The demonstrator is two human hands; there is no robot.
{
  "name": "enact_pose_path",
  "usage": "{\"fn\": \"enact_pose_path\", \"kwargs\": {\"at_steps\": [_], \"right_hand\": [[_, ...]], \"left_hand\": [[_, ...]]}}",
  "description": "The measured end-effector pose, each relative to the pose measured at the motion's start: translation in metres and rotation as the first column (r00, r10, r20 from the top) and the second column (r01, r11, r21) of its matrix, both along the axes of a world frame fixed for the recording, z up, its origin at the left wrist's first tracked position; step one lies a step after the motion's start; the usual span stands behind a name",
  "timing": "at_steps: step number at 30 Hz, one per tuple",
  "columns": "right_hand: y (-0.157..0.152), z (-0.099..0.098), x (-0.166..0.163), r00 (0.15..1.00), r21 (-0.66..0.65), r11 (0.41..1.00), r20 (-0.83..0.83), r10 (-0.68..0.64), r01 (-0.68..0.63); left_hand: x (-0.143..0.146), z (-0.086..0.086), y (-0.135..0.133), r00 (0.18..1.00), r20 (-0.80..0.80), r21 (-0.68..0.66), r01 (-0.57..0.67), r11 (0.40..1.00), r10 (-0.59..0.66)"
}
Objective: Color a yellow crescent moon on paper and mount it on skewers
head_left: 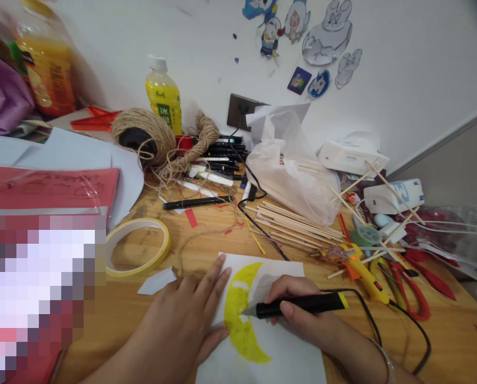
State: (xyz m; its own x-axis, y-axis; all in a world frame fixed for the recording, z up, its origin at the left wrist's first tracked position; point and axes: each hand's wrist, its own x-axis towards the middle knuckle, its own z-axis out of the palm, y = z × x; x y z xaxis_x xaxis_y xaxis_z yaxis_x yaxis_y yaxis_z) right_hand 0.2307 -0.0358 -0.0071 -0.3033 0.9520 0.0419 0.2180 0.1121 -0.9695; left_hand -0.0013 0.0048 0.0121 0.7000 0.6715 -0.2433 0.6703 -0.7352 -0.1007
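Note:
A white sheet of paper (pixel 286 357) lies on the wooden table (pixel 114 309) in front of me, with a yellow crescent shape (pixel 240 320) coloured on it. My left hand (pixel 182 320) rests flat on the sheet's left edge, fingers stretched out, holding it down. My right hand (pixel 302 314) grips a black marker with a yellow end (pixel 298 305), its tip touching the crescent's inner edge.
A roll of yellow tape (pixel 136 248), balls of twine (pixel 146 133), black pens (pixel 222 154), wooden sticks (pixel 298 221), a white plastic bag (pixel 290 165), a yellow glue gun (pixel 362 269), red scissors (pixel 410 288) and a yellow bottle (pixel 164 96) crowd the table. Red and blue paper lies left.

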Motion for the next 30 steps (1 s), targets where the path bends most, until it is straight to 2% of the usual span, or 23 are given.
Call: {"fn": "enact_pose_path", "kwargs": {"at_steps": [30], "right_hand": [[-0.0015, -0.0042, 0.0011, 0.996, -0.046, 0.999, -0.090, -0.029, 0.025]], "left_hand": [[0.0005, 0.0018, 0.0000, 1.000, -0.001, -0.031, -0.002, 1.000, 0.002]]}}
